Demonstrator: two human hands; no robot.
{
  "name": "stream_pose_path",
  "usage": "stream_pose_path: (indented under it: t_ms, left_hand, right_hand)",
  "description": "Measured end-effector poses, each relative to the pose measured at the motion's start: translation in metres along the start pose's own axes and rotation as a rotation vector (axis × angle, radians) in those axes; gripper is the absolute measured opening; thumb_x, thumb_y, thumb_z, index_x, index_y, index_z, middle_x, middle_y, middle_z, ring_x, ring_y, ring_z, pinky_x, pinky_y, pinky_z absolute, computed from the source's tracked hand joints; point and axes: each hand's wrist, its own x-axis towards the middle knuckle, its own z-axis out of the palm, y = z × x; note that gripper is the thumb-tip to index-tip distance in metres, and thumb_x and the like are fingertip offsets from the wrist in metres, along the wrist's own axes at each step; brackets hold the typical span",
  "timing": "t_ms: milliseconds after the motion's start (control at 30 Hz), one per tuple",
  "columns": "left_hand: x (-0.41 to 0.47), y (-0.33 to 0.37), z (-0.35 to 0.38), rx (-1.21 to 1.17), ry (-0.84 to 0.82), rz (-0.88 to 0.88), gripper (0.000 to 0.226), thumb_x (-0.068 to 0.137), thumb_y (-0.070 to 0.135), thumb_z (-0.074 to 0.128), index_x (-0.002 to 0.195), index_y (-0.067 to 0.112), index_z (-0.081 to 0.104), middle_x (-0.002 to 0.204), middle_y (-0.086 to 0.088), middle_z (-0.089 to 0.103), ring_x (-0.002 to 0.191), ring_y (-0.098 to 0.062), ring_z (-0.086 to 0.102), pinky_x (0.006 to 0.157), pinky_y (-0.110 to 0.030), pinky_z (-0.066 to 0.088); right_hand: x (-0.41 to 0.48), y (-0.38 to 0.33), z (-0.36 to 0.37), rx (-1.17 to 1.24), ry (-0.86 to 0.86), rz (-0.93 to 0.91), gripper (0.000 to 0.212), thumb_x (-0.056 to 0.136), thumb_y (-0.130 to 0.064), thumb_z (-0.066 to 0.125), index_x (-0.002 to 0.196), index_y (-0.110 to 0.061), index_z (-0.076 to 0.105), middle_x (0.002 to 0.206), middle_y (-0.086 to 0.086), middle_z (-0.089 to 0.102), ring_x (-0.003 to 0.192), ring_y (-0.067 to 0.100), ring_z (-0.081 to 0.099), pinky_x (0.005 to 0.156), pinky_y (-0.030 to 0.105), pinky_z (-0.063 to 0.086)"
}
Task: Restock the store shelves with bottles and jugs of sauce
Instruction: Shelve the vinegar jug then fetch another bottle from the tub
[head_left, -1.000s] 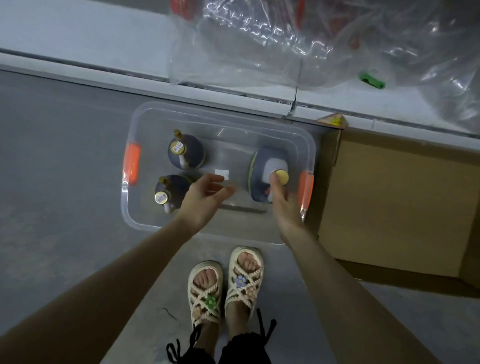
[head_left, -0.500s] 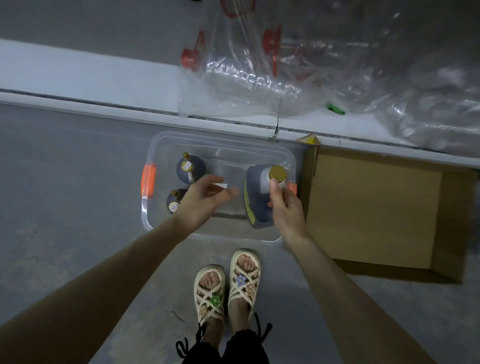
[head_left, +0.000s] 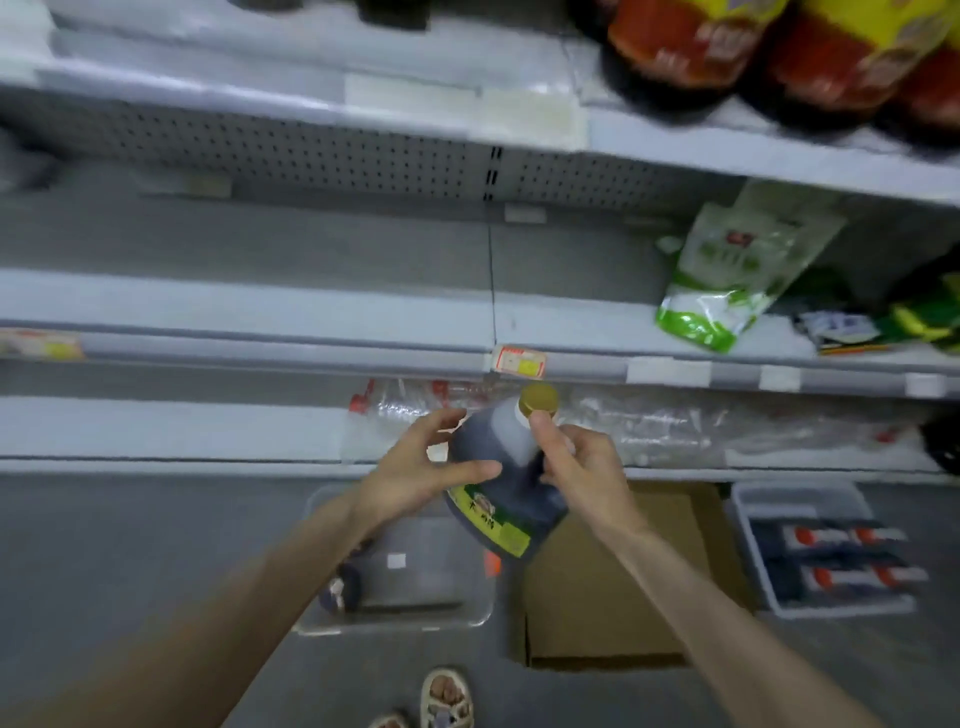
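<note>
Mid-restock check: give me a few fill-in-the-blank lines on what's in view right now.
1. The jug, held by the left hand and right hand, has a ___ cap.
2. The cardboard box stands to the ___ of the clear bin.
3. The green-and-white pouch lies on a ___.
Missing words: gold; right; shelf.

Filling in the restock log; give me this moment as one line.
stage: jug held before shelves | jug: dark sauce, gold cap, tilted | right hand: grips jug | left hand: holds jug's side | clear bin: on floor below
</note>
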Motion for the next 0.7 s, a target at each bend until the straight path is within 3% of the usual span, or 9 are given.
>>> stream_pose_path:
  t_ms: [67, 133, 167, 267, 333, 400, 533, 633, 700]
  left_hand:
    - [-0.024, 0.065, 0.003, 0.031, -0.045, 0.096, 0.079, 0.066, 0.018, 0.087, 0.134, 0.016, 0.047, 0.126, 0.008, 0.054, 0.103, 0.014, 0.052, 0.078, -0.001, 0.042]
    - [-0.041, 0.122, 0.006, 0.063, -0.081, 0.175, 0.094, 0.054, 0.031, 0.092, 0.135, 0.018, 0.045, 0.127, 0.009, 0.054, 0.107, 0.007, 0.057, 0.091, -0.017, 0.05]
    - [-0.049, 0.151, 0.008, 0.098, -0.095, 0.229, 0.103, 0.046, 0.039, 0.091, 0.136, 0.021, 0.045, 0.129, 0.009, 0.055, 0.111, 0.002, 0.057, 0.094, -0.024, 0.051]
    - [-0.082, 0.247, 0.021, 0.184, -0.162, 0.379, 0.1, 0.046, 0.033, 0.094, 0.133, 0.026, 0.045, 0.125, 0.009, 0.059, 0.104, 0.006, 0.06, 0.082, -0.016, 0.052]
    - [-0.102, 0.3, 0.034, 0.195, -0.196, 0.468, 0.085, 0.055, 0.019, 0.092, 0.127, 0.032, 0.047, 0.12, 0.009, 0.061, 0.097, 0.008, 0.061, 0.074, -0.013, 0.051]
    - [-0.125, 0.353, 0.055, 0.222, -0.182, 0.572, 0.077, 0.053, 0.023, 0.092, 0.113, 0.043, 0.048, 0.113, 0.015, 0.061, 0.093, 0.008, 0.061, 0.07, -0.012, 0.051]
    - [-0.161, 0.427, 0.101, 0.26, -0.146, 0.74, 0.08, 0.037, 0.047, 0.09, 0.109, 0.037, 0.056, 0.106, 0.012, 0.067, 0.093, -0.002, 0.065, 0.077, -0.027, 0.057]
    - [-0.187, 0.466, 0.148, 0.265, -0.146, 0.845, 0.076, 0.039, 0.043, 0.09, 0.107, 0.032, 0.058, 0.103, 0.01, 0.07, 0.093, -0.006, 0.067, 0.076, -0.026, 0.056]
    - [-0.203, 0.486, 0.188, 0.26, -0.149, 0.891, 0.074, 0.04, 0.041, 0.091, 0.107, 0.031, 0.059, 0.102, 0.011, 0.07, 0.092, -0.007, 0.068, 0.075, -0.025, 0.056]
  right_hand:
    - [-0.019, -0.063, -0.029, 0.003, 0.059, -0.08, 0.06, 0.082, -0.062, 0.059, 0.054, -0.011, 0.048, 0.047, -0.009, 0.044, 0.052, 0.009, 0.046, 0.056, 0.042, 0.045]
    - [-0.035, -0.122, -0.06, -0.002, 0.106, -0.165, 0.054, 0.086, -0.051, 0.057, 0.05, -0.016, 0.037, 0.042, -0.01, 0.038, 0.043, 0.005, 0.038, 0.048, 0.029, 0.032]
    - [-0.044, -0.151, -0.077, -0.014, 0.139, -0.207, 0.055, 0.082, -0.055, 0.056, 0.05, -0.015, 0.037, 0.042, -0.005, 0.039, 0.041, 0.006, 0.038, 0.047, 0.027, 0.03]
    - [-0.081, -0.235, -0.134, -0.008, 0.228, -0.341, 0.059, 0.067, -0.065, 0.054, 0.046, -0.012, 0.039, 0.043, 0.005, 0.042, 0.04, 0.012, 0.041, 0.048, 0.028, 0.031]
    - [-0.1, -0.28, -0.164, 0.037, 0.278, -0.413, 0.057, 0.071, -0.06, 0.058, 0.045, -0.014, 0.038, 0.04, 0.001, 0.039, 0.038, 0.011, 0.039, 0.045, 0.025, 0.03]
    - [-0.127, -0.322, -0.202, 0.077, 0.349, -0.484, 0.057, 0.081, -0.048, 0.063, 0.041, -0.018, 0.037, 0.036, -0.006, 0.036, 0.035, 0.007, 0.035, 0.042, 0.021, 0.029]
    - [-0.172, -0.371, -0.273, 0.103, 0.417, -0.606, 0.058, 0.079, -0.042, 0.07, 0.049, -0.017, 0.028, 0.045, 0.0, 0.025, 0.043, 0.013, 0.025, 0.044, 0.023, 0.021]
    - [-0.208, -0.385, -0.329, 0.084, 0.438, -0.66, 0.055, 0.077, -0.045, 0.073, 0.055, -0.015, 0.033, 0.057, 0.007, 0.027, 0.051, 0.017, 0.026, 0.052, 0.031, 0.018]
    - [-0.234, -0.385, -0.372, 0.065, 0.421, -0.691, 0.048, 0.076, -0.049, 0.073, 0.061, -0.013, 0.046, 0.056, 0.005, 0.035, 0.048, 0.013, 0.032, 0.05, 0.027, 0.023]
